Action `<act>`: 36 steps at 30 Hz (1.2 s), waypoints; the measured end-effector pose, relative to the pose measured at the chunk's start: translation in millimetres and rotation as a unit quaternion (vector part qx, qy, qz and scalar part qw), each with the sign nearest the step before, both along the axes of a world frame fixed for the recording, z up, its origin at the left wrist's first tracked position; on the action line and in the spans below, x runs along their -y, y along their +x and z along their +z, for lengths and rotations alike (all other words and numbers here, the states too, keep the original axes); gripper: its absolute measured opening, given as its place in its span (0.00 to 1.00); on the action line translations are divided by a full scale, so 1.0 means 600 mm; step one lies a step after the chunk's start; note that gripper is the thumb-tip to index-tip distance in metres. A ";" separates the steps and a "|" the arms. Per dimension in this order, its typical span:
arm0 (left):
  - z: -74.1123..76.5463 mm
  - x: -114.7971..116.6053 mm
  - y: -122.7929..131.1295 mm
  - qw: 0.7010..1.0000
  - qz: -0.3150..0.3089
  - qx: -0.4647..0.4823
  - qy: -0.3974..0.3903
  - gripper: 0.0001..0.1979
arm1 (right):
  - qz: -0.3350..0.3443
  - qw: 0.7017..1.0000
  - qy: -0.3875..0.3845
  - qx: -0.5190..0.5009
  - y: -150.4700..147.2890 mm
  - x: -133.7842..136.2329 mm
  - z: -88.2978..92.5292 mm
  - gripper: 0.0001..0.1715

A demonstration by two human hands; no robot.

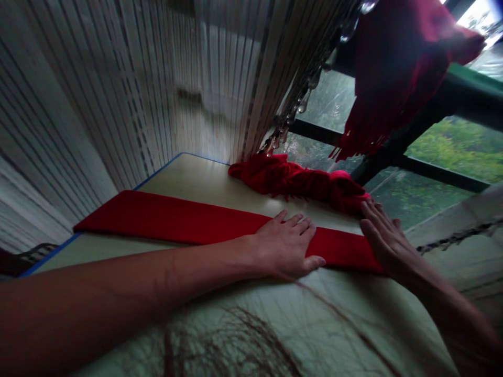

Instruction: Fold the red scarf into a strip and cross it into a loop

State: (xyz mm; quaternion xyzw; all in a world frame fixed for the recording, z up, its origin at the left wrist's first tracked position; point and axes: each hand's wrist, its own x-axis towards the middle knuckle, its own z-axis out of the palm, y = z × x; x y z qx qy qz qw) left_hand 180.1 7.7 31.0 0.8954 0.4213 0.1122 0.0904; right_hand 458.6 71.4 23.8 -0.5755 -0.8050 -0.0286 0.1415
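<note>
A red scarf lies folded into a long flat strip across the table, its left end reaching the blue-edged side. My left hand rests flat on the strip with its fingers spread. At the strip's right end, my right hand is stretched out with its edge against the cloth, fingers extended and pointing away from me. Behind the strip, a crumpled red fringed cloth is bunched along the table's far edge, close to my right fingertips.
The pale table has a blue edge. Another red fringed scarf hangs in front of the window at upper right. A string curtain hangs behind and left of the table. Loose hair strands cross the lower view.
</note>
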 end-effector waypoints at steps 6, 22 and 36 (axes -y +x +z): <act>0.002 0.003 0.000 1.000 0.005 0.006 0.009 0.38 | 0.107 0.994 -0.012 0.005 -0.031 0.013 -0.015 0.38; 0.001 0.001 0.000 1.000 0.002 -0.001 0.007 0.39 | 0.169 0.985 0.020 -0.015 -0.068 0.033 -0.015 0.38; -0.001 0.001 -0.001 1.000 -0.004 0.011 0.021 0.39 | 0.171 0.985 0.005 -0.021 -0.075 0.034 -0.010 0.38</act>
